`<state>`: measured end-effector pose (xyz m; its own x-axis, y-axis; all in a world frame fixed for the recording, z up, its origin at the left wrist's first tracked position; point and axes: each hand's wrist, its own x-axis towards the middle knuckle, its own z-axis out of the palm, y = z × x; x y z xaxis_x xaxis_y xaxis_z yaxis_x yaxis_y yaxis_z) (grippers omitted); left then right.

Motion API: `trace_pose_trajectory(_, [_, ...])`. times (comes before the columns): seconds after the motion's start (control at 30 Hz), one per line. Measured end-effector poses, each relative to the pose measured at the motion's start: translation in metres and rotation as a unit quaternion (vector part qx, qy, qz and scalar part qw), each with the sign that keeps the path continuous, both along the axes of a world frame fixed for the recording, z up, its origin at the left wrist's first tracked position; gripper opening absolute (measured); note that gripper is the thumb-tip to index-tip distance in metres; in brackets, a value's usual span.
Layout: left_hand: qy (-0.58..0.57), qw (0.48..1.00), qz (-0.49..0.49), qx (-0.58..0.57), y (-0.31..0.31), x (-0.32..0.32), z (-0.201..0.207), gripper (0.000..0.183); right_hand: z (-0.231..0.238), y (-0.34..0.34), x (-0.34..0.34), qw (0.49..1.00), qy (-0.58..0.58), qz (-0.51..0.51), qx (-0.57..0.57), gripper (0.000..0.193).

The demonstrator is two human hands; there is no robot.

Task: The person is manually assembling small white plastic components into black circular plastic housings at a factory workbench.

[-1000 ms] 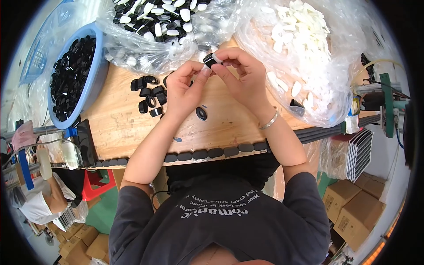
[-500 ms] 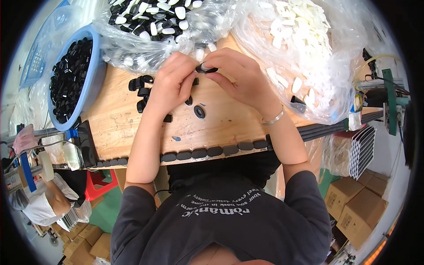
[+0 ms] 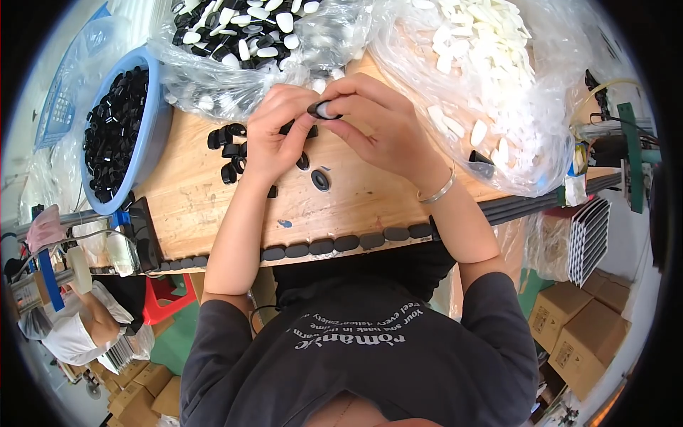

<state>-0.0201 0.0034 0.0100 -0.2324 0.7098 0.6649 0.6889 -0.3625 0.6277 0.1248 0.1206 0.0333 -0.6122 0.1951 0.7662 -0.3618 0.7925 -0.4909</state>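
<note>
Above the table, my right hand pinches a small black oval piece with a pale oval face between thumb and fingers. The fingers of my left hand are closed on the other end of the same piece. Part of another dark piece shows just below it, by the left thumb. Several loose black rings lie beside my left wrist. A single black oval ring lies flat on the wood below my hands, with another ring partly behind the left hand.
A blue basin of black rings stands at the left. One plastic bag holds black-and-white pieces, another pale ovals. Dark padding lines the table's front edge. Another person is at the far left.
The held piece has turned so that its pale face shows more, and it sits slightly further left. My hands stay close together in nearly the same place.
</note>
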Motion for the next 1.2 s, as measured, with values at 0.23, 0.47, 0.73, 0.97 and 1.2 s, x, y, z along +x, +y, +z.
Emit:
trace_pose_trajectory(0.23, [0.015, 0.999, 0.022, 0.028, 0.000, 0.004, 0.003, 0.016, 0.001, -0.002, 0.000, 1.000, 0.017, -0.004, -0.013, 0.016])
trace_pose_trajectory(0.47, [-0.049, 0.998, 0.008, 0.030, 0.001, 0.005, -0.005, 0.017, 0.001, -0.008, -0.003, 0.998, 0.035, -0.018, -0.057, 0.017])
trace_pose_trajectory(0.73, [-0.102, 0.995, 0.017, -0.002, 0.000, 0.006, -0.009, 0.018, 0.000, -0.006, -0.001, 1.000, 0.011, -0.026, 0.006, 0.021])
trace_pose_trajectory(0.97, [-0.186, 0.982, -0.016, -0.017, 0.002, 0.007, -0.011, 0.014, 0.004, -0.008, 0.000, 0.999, -0.006, -0.039, -0.031, 0.027])
trace_pose_trajectory(1.2, [-0.204, 0.978, -0.032, -0.010, 0.002, 0.006, -0.014, 0.017, -0.003, -0.005, -0.001, 0.999, 0.020, -0.049, -0.003, 0.027])
